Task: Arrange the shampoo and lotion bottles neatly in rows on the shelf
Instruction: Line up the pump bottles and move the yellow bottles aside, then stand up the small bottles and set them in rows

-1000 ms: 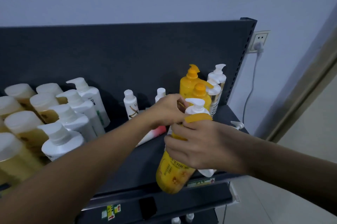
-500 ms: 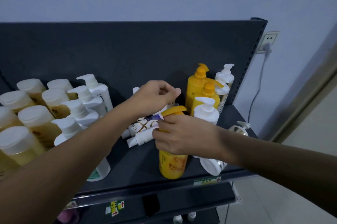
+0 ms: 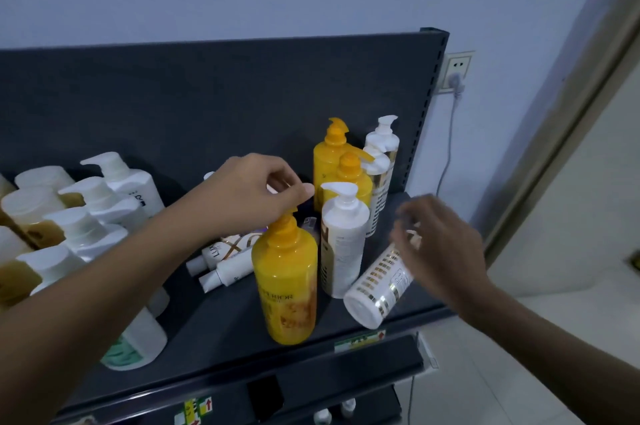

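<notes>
A yellow pump bottle (image 3: 285, 282) stands upright near the front of the dark shelf (image 3: 214, 324). My left hand (image 3: 256, 194) sits on top of its pump, fingers pinched together around the pump head. My right hand (image 3: 440, 244) is blurred, its fingers spread, just above the neck end of a white bottle with gold stripes (image 3: 379, 288) that lies tilted on its side at the shelf's right front. A white pump bottle (image 3: 343, 241) stands between the two. Behind are two more yellow bottles (image 3: 330, 161) and white-and-gold pump bottles (image 3: 381, 154).
Two small white tubes (image 3: 225, 263) lie flat behind the yellow bottle. Rows of white pump bottles (image 3: 104, 196) and amber bottles with white caps (image 3: 34, 210) fill the left side. A white bottle with a green label (image 3: 135, 345) stands at the front left. A wall socket (image 3: 457, 68) is beyond the shelf's right edge.
The yellow bottle went from tilted in my right hand to standing on the shelf. My right hand let it go and moved right. My left hand shifted onto its pump.
</notes>
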Demonstrator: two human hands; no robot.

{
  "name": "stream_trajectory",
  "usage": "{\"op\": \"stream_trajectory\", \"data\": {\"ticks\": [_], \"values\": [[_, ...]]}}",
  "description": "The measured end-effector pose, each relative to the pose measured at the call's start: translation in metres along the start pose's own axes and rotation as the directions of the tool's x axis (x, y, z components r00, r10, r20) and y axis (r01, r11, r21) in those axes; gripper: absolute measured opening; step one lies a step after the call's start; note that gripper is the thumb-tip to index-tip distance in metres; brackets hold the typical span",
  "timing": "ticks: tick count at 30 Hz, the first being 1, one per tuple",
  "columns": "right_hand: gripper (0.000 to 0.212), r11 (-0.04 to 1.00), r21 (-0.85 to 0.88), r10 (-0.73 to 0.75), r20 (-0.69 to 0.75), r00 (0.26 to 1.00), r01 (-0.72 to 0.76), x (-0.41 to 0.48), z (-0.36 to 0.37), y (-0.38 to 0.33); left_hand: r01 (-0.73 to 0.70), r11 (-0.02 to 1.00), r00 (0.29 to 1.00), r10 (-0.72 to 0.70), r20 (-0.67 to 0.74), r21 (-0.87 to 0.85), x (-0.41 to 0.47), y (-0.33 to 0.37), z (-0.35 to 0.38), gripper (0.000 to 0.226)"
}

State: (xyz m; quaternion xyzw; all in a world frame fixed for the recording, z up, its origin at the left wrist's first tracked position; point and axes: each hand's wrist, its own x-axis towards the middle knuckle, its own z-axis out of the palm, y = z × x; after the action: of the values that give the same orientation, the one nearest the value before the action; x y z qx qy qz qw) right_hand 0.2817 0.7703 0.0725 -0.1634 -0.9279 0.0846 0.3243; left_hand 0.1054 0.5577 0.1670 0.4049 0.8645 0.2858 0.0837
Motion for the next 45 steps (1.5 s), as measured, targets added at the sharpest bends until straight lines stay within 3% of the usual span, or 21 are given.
{"op": "stream_trajectory", "data": {"ticks": [1, 2, 3, 4, 5, 6, 8, 11, 13, 15, 17, 20, 23, 25, 27, 29, 34, 42, 45], "values": [[0.034, 0.924, -0.008, 0.38, 0.126, 0.917, -0.382, 0.007, 0.015, 0.023, -0.012, 0.999, 1.0, 0.013, -0.009, 0.032, 0.003, 0.006, 0.001, 0.032], [0.056, 0.754, -0.032, 0.64, 0.257, 0.724, -0.656, 0.013, 0.029, 0.043, -0.023, 0.997, 1.0, 0.023, -0.006, 0.067, 0.007, 0.013, 0.003, 0.037], [0.079, 0.584, -0.041, 0.762, 0.372, 0.53, -0.811, 0.017, 0.043, 0.06, -0.034, 0.994, 0.999, 0.034, 0.003, 0.105, 0.012, 0.021, 0.006, 0.043], [0.095, 0.439, -0.023, 0.8, 0.464, 0.379, -0.898, 0.018, 0.058, 0.074, -0.051, 0.988, 0.999, 0.051, 0.008, 0.143, 0.017, 0.027, 0.01, 0.048], [0.102, 0.313, 0.027, 0.792, 0.544, 0.277, -0.949, 0.018, 0.071, 0.082, -0.071, 0.98, 0.997, 0.07, 0.009, 0.186, 0.022, 0.034, 0.015, 0.052], [0.101, 0.2, 0.072, 0.76, 0.617, 0.201, -0.977, 0.017, 0.08, 0.083, -0.088, 0.968, 0.996, 0.087, 0.012, 0.235, 0.026, 0.039, 0.019, 0.055], [0.086, 0.12, 0.086, 0.692, 0.707, 0.145, -0.989, 0.017, 0.089, 0.075, -0.109, 0.931, 0.994, 0.104, 0.034, 0.35, 0.034, 0.047, 0.026, 0.057], [0.055, 0.086, 0.146, 0.685, 0.71, 0.165, -0.986, 0.02, 0.086, 0.067, -0.12, 0.861, 0.993, 0.101, 0.065, 0.495, 0.04, 0.058, 0.03, 0.052], [0.045, 0.041, 0.211, 0.704, 0.688, 0.178, -0.977, 0.022, 0.08, 0.067, -0.133, 0.836, 0.991, 0.1, 0.09, 0.532, 0.042, 0.061, 0.033, 0.041], [0.04, 0.086, 0.282, 0.716, 0.649, 0.256, -0.956, 0.022, 0.073, 0.07, -0.138, 0.819, 0.989, 0.086, 0.119, 0.557, 0.042, 0.06, 0.039, 0.035], [0.037, 0.222, 0.344, 0.735, 0.556, 0.388, -0.912, 0.026, 0.065, 0.077, -0.133, 0.839, 0.986, 0.06, 0.153, 0.527, 0.044, 0.057, 0.043, 0.037], [0.04, 0.576, 0.319, 0.651, 0.378, 0.658, -0.753, 0.044, 0.048, 0.089, -0.085, 0.894, 0.989, 0.023, 0.143, 0.44, 0.046, 0.058, 0.048, 0.033], [0.062, 0.869, 0.242, 0.376, 0.244, 0.894, -0.431, 0.058, 0.039, 0.102, -0.047, 0.884, 0.996, 0.004, 0.094, 0.466, 0.05, 0.061, 0.057, 0.027], [0.082, 0.942, 0.247, 0.179, 0.211, 0.961, -0.23, 0.061, 0.036, 0.11, -0.021, 0.873, 0.998, -0.014, 0.067, 0.487, 0.053, 0.069, 0.063, 0.026], [0.088, 0.931, 0.318, 0.106, 0.227, 0.968, -0.177, 0.061, 0.032, 0.117, 0.001, 0.873, 0.999, -0.024, 0.041, 0.488, 0.053, 0.079, 0.071, 0.026], [0.082, 0.897, 0.386, 0.106, 0.285, 0.953, -0.215, 0.067, 0.029, 0.125, 0.001, 0.877, 1.0, -0.015, 0.024, 0.48, 0.055, 0.089, 0.081, 0.025], [0.075, 0.879, 0.433, 0.015, 0.391, 0.92, -0.198, 0.08, 0.027, 0.135, 0.02, 0.916, 0.999, -0.032, 0.022, 0.402, 0.059, 0.115, 0.1, 0.025], [0.067, 0.77, 0.588, -0.219, 0.609, 0.762, -0.248, 0.101, 0.018, 0.162, -0.035, 0.954, 0.999, 0.035, 0.004, 0.297, 0.077, 0.146, 0.13, 0.027], [0.066, 0.801, 0.564, -0.293, 0.661, 0.69, -0.2, 0.111, 0.011, 0.17, -0.038, 0.966, 0.999, 0.043, -0.011, 0.257, 0.081, 0.149, 0.136, 0.027]]}}
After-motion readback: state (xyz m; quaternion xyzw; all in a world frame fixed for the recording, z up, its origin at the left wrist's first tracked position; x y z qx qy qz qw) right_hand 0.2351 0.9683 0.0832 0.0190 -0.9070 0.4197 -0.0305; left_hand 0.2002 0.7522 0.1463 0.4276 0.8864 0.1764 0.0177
